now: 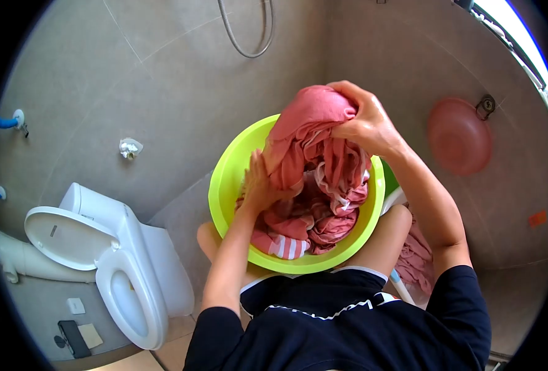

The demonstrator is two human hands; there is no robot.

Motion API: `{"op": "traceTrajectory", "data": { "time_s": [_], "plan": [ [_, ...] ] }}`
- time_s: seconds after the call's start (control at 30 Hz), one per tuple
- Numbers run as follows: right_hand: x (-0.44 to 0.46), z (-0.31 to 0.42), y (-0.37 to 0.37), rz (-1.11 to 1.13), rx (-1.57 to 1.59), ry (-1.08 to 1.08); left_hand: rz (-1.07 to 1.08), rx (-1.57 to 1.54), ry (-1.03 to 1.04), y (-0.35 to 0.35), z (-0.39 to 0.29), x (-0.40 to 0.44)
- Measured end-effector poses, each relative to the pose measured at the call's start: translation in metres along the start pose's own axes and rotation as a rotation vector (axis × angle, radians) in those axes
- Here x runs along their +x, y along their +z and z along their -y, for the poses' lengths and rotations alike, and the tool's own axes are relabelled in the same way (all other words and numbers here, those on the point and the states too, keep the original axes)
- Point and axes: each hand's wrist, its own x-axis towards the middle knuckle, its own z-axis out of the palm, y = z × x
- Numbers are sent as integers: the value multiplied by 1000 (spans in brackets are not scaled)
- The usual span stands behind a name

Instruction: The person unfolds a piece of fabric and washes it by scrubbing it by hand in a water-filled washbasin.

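Note:
A yellow-green basin [222, 179] rests between the knees, holding a heap of wet pink cloth [332, 164], with a white-striped part [286, 247] low at the front. My right hand [368, 120] grips a raised bunch of the cloth near the back right of the basin, thumb and fingers around it. On the left side of the bunch, my left hand [260, 187] presses against the cloth, its fingers pointing up and partly turned away. The lower part of the cloth lies folded in the basin.
A white toilet [127, 301] with its lid raised stands at the left. On the right wall hangs a pink basin [459, 136]. More pink cloth [415, 256] lies beside the right leg, near a white and blue handle [400, 285]. A shower hose [249, 54] hangs at the back.

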Motion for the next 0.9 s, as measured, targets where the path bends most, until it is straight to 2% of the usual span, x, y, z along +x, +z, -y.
{"op": "traceTrajectory", "data": {
  "time_s": [0.13, 0.2, 0.27, 0.3, 0.33, 0.37, 0.43, 0.47, 0.53, 0.57, 0.63, 0.73, 0.8, 0.83, 0.9],
  "plan": [
    [-8, 28, -11, -64, -64, -144, 103, -397, 274, 32, -40, 51],
    [-9, 25, -17, -92, -48, -108, 150, -496, 355, 46, -53, 54],
    [-6, 11, -25, -208, 79, -27, 109, -807, 28, 55, -60, 52],
    [-7, 6, -32, -281, 155, 32, 100, -857, -65, 48, -56, 53],
    [-4, -13, -40, -339, 244, 85, 104, -1038, -138, 37, -46, 51],
    [-7, -21, -48, -341, 301, 130, 29, -1085, -156, 20, -43, 54],
    [-10, -45, -58, -321, 324, 196, -69, -1228, -59, -31, -50, 52],
    [-15, -62, -58, -323, 334, 196, -50, -1319, -18, -50, -52, 57],
    [-19, -90, -55, -269, 295, 178, -62, -1336, 76, -94, -85, 59],
    [-21, -92, -47, -270, 371, 184, -88, -1322, 139, -121, -110, 54],
    [-21, -102, -37, -196, 464, 162, 7, -1329, 185, -155, -135, 57],
    [-15, -101, -21, -101, 547, 110, 23, -1258, 246, -200, -180, 57],
    [-8, -95, -16, -104, 476, 79, 210, -1232, 288, -221, -193, 62],
    [-8, -92, -17, -94, 439, 95, 212, -1228, 276, -223, -188, 62],
    [1, -101, -23, -19, 400, 132, 359, -1315, 239, -227, -180, 66]
  ]
}}
